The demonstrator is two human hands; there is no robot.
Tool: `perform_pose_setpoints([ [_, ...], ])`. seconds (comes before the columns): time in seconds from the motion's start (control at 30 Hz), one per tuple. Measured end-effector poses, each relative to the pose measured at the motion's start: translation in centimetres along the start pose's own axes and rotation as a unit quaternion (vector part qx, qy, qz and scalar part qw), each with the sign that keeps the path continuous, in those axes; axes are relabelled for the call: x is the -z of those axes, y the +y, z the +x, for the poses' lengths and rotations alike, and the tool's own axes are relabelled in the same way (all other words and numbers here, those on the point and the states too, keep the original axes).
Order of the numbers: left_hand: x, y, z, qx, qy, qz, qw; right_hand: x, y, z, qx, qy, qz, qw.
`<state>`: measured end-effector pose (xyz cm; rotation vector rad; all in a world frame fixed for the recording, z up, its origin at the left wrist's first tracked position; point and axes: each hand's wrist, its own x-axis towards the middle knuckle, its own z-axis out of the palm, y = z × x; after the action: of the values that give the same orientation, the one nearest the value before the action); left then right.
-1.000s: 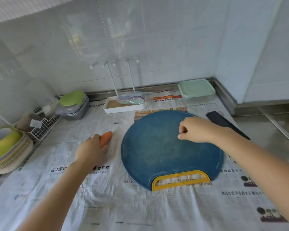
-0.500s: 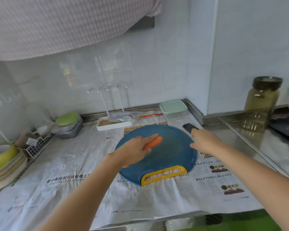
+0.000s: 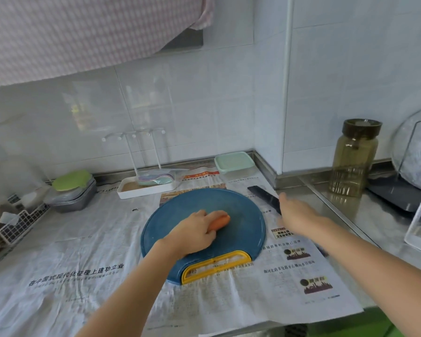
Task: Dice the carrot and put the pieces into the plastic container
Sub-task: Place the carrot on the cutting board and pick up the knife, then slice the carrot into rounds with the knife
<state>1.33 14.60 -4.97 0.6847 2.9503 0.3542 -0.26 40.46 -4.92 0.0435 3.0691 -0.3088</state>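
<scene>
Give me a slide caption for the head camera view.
Left hand holds carrot on blue cutting board; right hand reaches toward black knife.

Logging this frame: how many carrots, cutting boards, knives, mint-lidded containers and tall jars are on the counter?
Carrot: 1, gripped by the left hand
Cutting board: 1
Knife: 1
Mint-lidded container: 1
Tall jar: 1
Total: 5
</scene>
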Motion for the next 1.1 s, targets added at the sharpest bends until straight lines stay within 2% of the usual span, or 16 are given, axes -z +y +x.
perform_pose_setpoints([
  [0.17,-0.6,-0.7,0.6,0.004,0.009,-0.005,1.0,1.7,-1.1,-0.9,0.043,0.069,0.096,0.992],
  [0.23,-0.7,-0.9,0.8,0.0,0.012,-0.002,1.0,2.5,-2.1,-1.8,0.069,0.037,0.156,0.985],
  [0.33,-0.8,-1.1,1.1,-0.008,0.014,0.002,1.0,2.4,-3.7,-2.7,0.095,-0.053,0.209,0.972],
  [0.43,-0.9,-1.3,1.3,-0.006,0.005,-0.002,1.0,1.4,-4.7,-2.7,0.112,-0.093,0.202,0.968],
  [0.77,-0.7,-1.1,1.5,0.011,-0.024,-0.017,1.0,-0.2,-5.9,-2.2,0.121,-0.103,0.189,0.969],
  [0.93,-0.5,-1.0,1.9,0.018,-0.052,-0.008,0.998,-0.3,-6.1,-1.9,0.115,-0.129,0.223,0.959],
  [1.1,-0.3,-1.0,1.8,0.023,-0.057,-0.019,0.998,-0.1,-6.0,-2.0,0.117,-0.114,0.231,0.959],
])
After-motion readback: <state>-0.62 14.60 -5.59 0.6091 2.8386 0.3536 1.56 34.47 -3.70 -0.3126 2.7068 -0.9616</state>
